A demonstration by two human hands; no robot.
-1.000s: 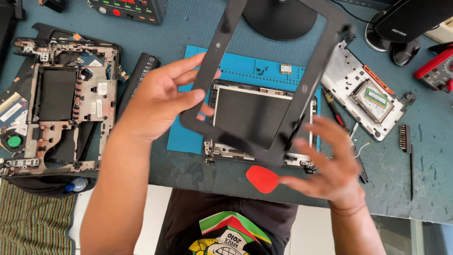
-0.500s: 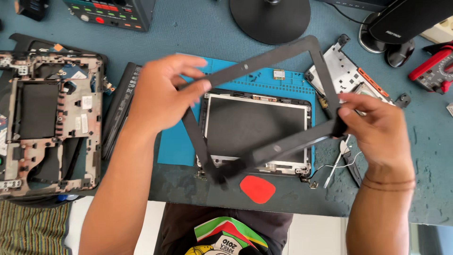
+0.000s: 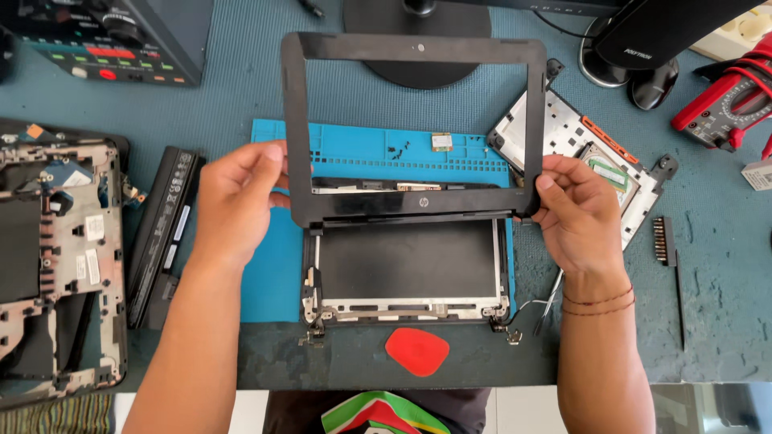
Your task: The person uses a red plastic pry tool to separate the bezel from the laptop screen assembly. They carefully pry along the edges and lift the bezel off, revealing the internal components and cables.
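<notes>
The left hand [image 3: 237, 201] grips the left rail of the black bezel [image 3: 414, 47], thumb inside the frame, fingers behind. The right hand [image 3: 581, 210] pinches the right rail near its lower corner. The bezel hangs lifted above the screen panel [image 3: 406, 259], which lies on the blue mat [image 3: 269, 277].

At nine o'clock from the left hand lies a battery [image 3: 161, 233], beyond it an open laptop base [image 3: 56, 257]. A red pick [image 3: 416, 351] sits at six o'clock from the panel. At two o'clock from the right hand rests a metal cover [image 3: 563, 128].

Risk, as I judge it: the thin frame may twist and crack under uneven grip, or its lower edge may scrape the bare panel.
</notes>
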